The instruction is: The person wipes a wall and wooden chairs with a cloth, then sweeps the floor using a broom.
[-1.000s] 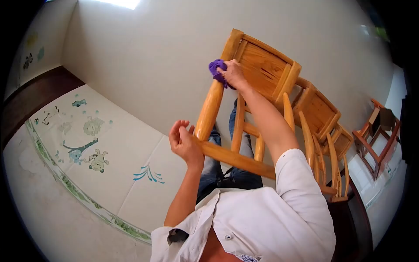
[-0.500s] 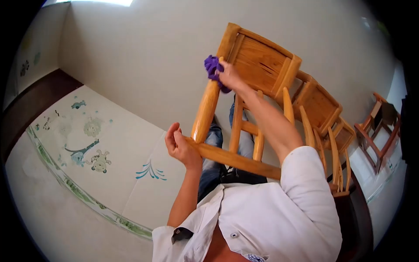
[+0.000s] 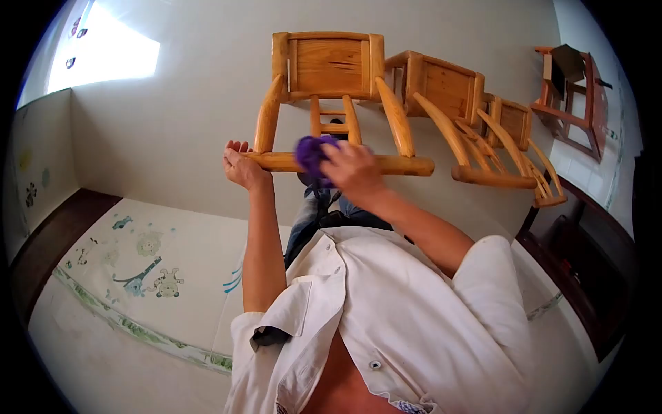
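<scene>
Left forearm (image 3: pixel 259 234) ran straight out from the body, left hand (image 3: pixel 241 167) touching the left end of the top rail (image 3: pixel 407 165), fingers loosely curled; could not tell whether it gripped the wood. Right forearm (image 3: pixel 422 222) angled inward across the front, elbow bent, right hand (image 3: pixel 353 171) slightly blurred and closed around a bunched purple cloth (image 3: pixel 312 156) at the rail, just left of its middle. Wooden chair (image 3: pixel 329 65) was directly ahead, backrest nearest the person, seat beyond, two similar chairs (image 3: pixel 449 90) to its right.
</scene>
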`<state>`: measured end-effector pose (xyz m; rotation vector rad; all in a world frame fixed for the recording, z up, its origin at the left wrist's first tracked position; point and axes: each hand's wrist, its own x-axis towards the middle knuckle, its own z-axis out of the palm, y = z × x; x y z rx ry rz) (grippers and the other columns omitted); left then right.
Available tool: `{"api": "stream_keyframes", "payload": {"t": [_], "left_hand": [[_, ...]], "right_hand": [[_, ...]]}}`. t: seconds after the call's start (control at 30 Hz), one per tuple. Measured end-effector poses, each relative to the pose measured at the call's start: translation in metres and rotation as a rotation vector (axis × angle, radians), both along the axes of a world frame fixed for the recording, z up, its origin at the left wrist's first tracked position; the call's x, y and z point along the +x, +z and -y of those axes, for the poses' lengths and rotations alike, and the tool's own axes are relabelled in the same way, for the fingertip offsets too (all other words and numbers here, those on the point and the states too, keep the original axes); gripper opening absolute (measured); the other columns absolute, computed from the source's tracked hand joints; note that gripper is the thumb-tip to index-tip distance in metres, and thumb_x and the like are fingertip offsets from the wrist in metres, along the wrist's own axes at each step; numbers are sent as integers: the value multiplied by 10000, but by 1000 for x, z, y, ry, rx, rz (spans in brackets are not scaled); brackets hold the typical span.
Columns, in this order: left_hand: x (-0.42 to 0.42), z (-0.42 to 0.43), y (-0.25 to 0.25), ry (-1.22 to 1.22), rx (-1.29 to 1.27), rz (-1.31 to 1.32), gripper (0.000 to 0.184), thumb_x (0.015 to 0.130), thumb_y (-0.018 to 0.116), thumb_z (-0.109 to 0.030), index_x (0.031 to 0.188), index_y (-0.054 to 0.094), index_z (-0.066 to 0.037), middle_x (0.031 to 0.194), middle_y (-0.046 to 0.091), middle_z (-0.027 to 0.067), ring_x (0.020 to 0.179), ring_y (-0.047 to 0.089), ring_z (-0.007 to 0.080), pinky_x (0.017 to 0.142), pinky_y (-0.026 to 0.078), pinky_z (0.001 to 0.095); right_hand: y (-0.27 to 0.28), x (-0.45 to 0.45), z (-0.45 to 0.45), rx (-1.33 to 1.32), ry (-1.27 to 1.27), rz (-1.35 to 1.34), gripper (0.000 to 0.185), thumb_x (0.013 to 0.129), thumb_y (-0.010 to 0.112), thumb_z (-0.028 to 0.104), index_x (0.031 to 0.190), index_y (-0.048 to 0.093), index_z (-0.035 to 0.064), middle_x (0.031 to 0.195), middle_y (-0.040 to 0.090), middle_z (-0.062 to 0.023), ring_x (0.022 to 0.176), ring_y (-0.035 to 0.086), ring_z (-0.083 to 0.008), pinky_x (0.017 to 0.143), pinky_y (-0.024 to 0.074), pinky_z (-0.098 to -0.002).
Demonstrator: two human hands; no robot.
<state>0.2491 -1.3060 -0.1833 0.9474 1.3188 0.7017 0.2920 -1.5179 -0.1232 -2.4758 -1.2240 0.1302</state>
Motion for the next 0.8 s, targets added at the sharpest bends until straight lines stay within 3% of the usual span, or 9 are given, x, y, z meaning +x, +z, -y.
{"api": "stream_keyframes", "payload": {"t": [0.07, 0.23, 0.27, 0.33, 0.37, 0.5, 0.63, 0.7, 0.8], "left_hand": [[5, 5, 12, 39, -4, -22, 292, 959, 402, -245, 1075, 527, -8, 966, 517, 58, 859, 536, 170, 713, 460, 293], [3, 1, -1, 40, 82, -43, 305, 953, 387, -235, 1040, 524, 23, 910, 527, 84, 799, 532, 186, 726, 487, 331], [2, 1, -4, 39, 102, -53, 306, 953, 386, -237, 1030, 527, 24, 898, 529, 83, 789, 532, 185, 721, 488, 329], [2, 0, -7, 37, 126, -42, 298, 950, 401, -239, 1015, 534, 20, 884, 536, 77, 776, 526, 168, 709, 474, 302], [2, 1, -9, 33, 135, -37, 295, 948, 409, -240, 1007, 538, 18, 877, 539, 73, 769, 524, 160, 703, 467, 288], [-12, -15, -30, -85, 110, 11, 308, 928, 401, -244, 964, 552, 21, 862, 540, 78, 757, 520, 175, 706, 466, 285], [2, 0, -2, 41, 76, -66, 302, 929, 395, -241, 946, 556, 14, 856, 542, 58, 776, 513, 173, 723, 467, 297], [5, 3, 5, 65, 33, -64, 305, 948, 411, -261, 938, 554, 7, 863, 543, 52, 782, 510, 166, 715, 467, 303], [5, 0, 4, 69, 49, -82, 303, 953, 429, -272, 932, 554, 4, 866, 542, 55, 780, 511, 159, 712, 469, 304]], "right_hand": [[6, -4, 64, -68, -46, 89, 140, 720, 580, 96, 850, 625, 120, 1189, 545, -63, 1125, 463, -258, 907, 368, -425], [9, -7, 119, -142, -326, 210, 200, 695, 614, 119, 888, 628, 68, 1219, 518, -88, 1143, 448, -291, 957, 334, -483], [8, -10, 102, -135, -365, 230, 202, 672, 626, 124, 862, 622, 57, 1145, 557, -111, 1090, 490, -300, 921, 369, -464], [-8, -18, 55, -31, -354, -15, 163, 673, 610, 113, 829, 615, 63, 1018, 596, -126, 1022, 535, -301, 847, 415, -442], [-15, -19, 23, 175, -221, 47, 128, 682, 587, 97, 806, 610, 74, 905, 606, -119, 953, 560, -299, 770, 436, -430], [-15, -35, -91, 207, -149, 113, 147, 711, 564, 119, 847, 618, 104, 1006, 573, -54, 962, 533, -255, 747, 438, -407], [-6, -32, -16, 107, -77, 72, 190, 713, 580, 121, 892, 641, 104, 1125, 554, -60, 1042, 490, -261, 845, 396, -419], [6, -26, 49, 68, -191, 55, 111, 683, 591, 140, 770, 639, 90, 1109, 567, -83, 1063, 484, -279, 876, 374, -451], [24, -1, 114, -101, -431, -11, 233, 704, 633, 134, 931, 642, 85, 1141, 547, -96, 1063, 487, -314, 887, 392, -451]]}}
